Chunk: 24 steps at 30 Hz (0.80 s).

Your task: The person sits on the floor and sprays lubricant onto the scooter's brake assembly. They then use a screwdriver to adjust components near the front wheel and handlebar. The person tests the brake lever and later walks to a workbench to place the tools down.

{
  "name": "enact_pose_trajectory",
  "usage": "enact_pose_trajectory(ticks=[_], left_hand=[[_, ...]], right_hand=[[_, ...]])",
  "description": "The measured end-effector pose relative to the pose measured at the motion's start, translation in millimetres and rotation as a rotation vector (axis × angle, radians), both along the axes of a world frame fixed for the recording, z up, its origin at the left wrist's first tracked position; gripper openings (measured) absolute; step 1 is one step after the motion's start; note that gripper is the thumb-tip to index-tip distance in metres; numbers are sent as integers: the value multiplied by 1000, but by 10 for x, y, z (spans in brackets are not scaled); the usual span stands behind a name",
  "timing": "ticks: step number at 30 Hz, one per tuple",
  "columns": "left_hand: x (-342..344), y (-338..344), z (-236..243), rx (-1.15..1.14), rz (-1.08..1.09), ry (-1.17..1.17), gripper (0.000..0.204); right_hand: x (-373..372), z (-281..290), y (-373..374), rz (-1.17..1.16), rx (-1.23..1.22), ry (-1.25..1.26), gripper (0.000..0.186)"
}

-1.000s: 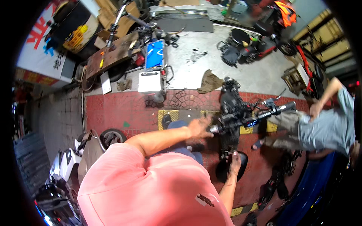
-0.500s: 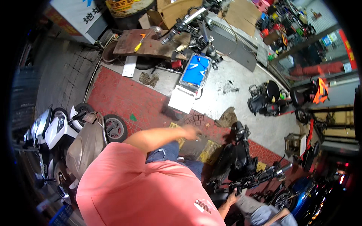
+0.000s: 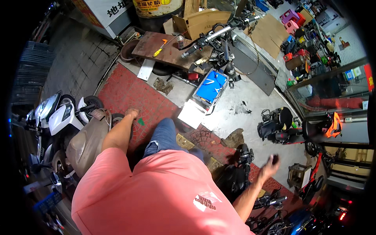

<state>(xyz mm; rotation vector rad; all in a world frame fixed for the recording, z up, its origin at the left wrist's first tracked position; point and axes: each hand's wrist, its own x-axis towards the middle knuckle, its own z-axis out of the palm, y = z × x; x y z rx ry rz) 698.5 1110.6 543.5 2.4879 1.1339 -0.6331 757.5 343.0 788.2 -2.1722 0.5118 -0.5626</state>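
My left hand (image 3: 132, 113) hangs out to the left over the red paving, beside a scooter with a dusty beige seat cover (image 3: 82, 150). Its fingers look curled in, and whatever they might hold is hidden. Out to the right is my right hand (image 3: 268, 168), raised above the paving's edge. A small dark object (image 3: 276, 158) shows at its fingertips; its kind cannot be made out. Nearer my body stands a black motorbike or scooter with handlebars (image 3: 245, 156), partly covered by my right arm.
Ahead lie a white box (image 3: 192, 114) and a blue-topped tray (image 3: 212, 86) with tools. Behind them, a brown board (image 3: 156, 45) carries a yellow screwdriver (image 3: 158, 52) and a can (image 3: 180, 42). A rag (image 3: 233, 138) lies on the ground; a wooden stool (image 3: 299, 174) stands right.
My left hand has swung from in front of me out to the left. My right hand has come off the dark handlebar area and risen forward to the right. The view has shifted.
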Motion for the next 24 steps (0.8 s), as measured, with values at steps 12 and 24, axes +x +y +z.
enact_pose_trajectory(ticks=[12, 24], left_hand=[[2655, 860, -160, -56, 38, 172, 68], [6124, 1533, -1241, 64, -81, 10, 124]], right_hand=[[4163, 589, 4323, 870, -674, -206, 36], [6115, -494, 5616, 883, -1034, 108, 38]])
